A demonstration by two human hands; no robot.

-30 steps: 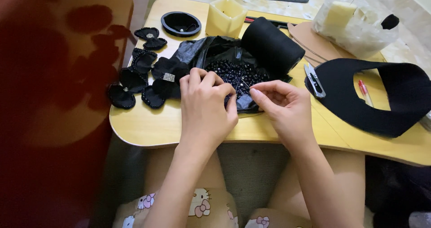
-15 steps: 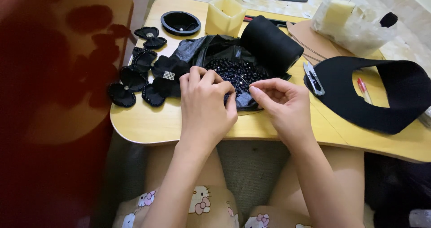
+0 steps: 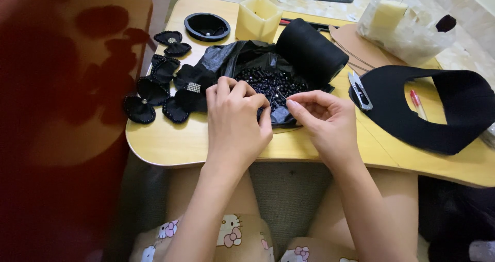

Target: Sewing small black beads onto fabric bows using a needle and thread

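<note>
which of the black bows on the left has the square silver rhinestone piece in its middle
The bow nearest the left hand, just beside its knuckles. Its centre carries a square, sparkly silver piece; the other bows further left have small round centres or dark ones.

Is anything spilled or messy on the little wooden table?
Nothing looks spilled. The shiny black beads stay heaped on the crumpled black plastic bag, where the left hand and right hand work. The black fabric bows lie together at the wooden table's left edge.

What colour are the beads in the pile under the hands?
Glossy black beads, lying on a black plastic bag; seen in the head view.
</note>
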